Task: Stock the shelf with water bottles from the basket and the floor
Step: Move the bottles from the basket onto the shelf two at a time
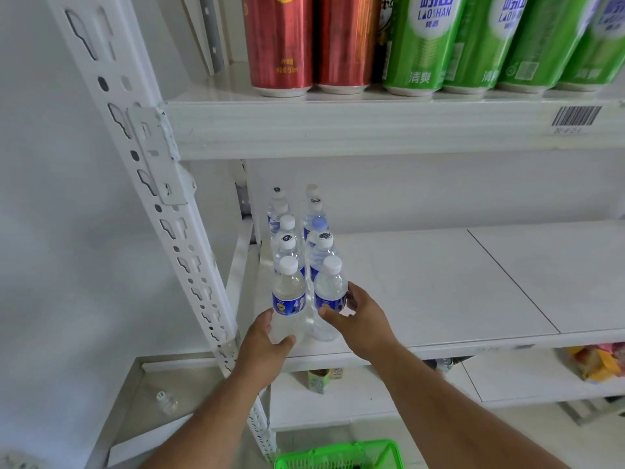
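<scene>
Two rows of clear water bottles with white caps and blue labels stand at the left end of the white middle shelf [439, 282]. My left hand [267, 340] grips the base of the front left bottle [288, 296]. Around the front right bottle [329, 292], my right hand [358, 319] has thumb and fingers wrapped at the label. Both bottles stand upright on the shelf near its front edge. Several more bottles [287, 231] line up behind them. The green basket [338, 456] shows at the bottom edge, below my arms.
Red cans [280, 45] and green cans [426, 45] fill the upper shelf. A white slotted upright [159, 204] stands left of the bottles. One bottle [165, 401] lies on a grey ledge at lower left. A carton [318, 380] and snack packs [598, 363] sit on the lower shelf.
</scene>
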Demonstrator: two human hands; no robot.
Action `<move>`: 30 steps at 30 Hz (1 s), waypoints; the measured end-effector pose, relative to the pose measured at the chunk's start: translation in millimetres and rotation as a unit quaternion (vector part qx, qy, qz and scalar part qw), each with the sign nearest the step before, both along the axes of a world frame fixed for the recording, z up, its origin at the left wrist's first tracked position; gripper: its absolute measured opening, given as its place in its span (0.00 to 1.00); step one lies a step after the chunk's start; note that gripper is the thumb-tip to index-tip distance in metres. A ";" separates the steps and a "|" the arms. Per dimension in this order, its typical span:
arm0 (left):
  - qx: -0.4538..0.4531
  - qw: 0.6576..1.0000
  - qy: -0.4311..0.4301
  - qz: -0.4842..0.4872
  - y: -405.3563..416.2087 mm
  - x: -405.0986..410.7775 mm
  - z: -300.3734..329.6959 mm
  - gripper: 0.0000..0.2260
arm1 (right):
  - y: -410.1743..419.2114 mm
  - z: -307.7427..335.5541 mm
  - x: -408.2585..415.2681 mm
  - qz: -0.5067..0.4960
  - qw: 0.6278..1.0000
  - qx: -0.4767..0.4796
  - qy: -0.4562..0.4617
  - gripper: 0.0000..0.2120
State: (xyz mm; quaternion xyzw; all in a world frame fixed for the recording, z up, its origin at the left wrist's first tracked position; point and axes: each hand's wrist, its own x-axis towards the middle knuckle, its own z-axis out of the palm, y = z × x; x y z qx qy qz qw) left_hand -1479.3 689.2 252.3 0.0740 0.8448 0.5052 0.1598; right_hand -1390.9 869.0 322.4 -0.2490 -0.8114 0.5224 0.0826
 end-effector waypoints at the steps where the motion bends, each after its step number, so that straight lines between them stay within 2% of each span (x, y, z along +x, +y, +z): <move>1: -0.011 1.000 0.005 0.000 -1.8 3.3 0.5 0.34 | -1.6 -0.4 3.4 -0.005 1.000 0.005 -0.017 0.36; 4: -0.042 0.999 0.024 -0.002 -7.0 16.2 3.6 0.36 | -5.6 -0.3 17.3 -0.017 0.998 0.011 -0.057 0.44; 7: -0.060 0.998 0.035 -0.009 -12.6 32.0 6.5 0.36 | -7.5 0.1 33.9 -0.006 0.995 0.038 -0.092 0.43; 10: -0.081 0.995 0.055 -0.021 -16.9 49.7 10.7 0.35 | -6.6 1.0 53.0 0.024 0.987 0.111 -0.118 0.41; 15: -0.164 0.981 0.088 -0.054 -14.3 90.0 23.9 0.34 | 0.8 4.5 92.9 0.128 0.942 0.270 -0.154 0.38; 18: -0.203 0.973 0.093 -0.060 -3.9 123.4 28.6 0.32 | 11.1 -0.5 125.5 0.177 0.915 0.326 -0.160 0.39; 20: -0.228 0.965 0.111 -0.068 5.3 151.1 27.0 0.28 | 19.6 -6.4 149.9 0.200 0.900 0.354 -0.155 0.39; 22: -0.237 0.962 0.111 -0.073 13.8 180.2 20.6 0.27 | 28.8 -14.9 174.9 0.213 0.891 0.369 -0.156 0.39; 25: -0.253 0.962 0.073 -0.076 24.0 219.1 2.0 0.33 | 43.6 -35.8 211.3 0.224 0.887 0.366 -0.168 0.39; 30: -0.262 0.961 0.003 -0.086 29.0 279.2 -39.5 0.36 | 59.6 -83.3 261.1 0.240 0.897 0.286 -0.235 0.40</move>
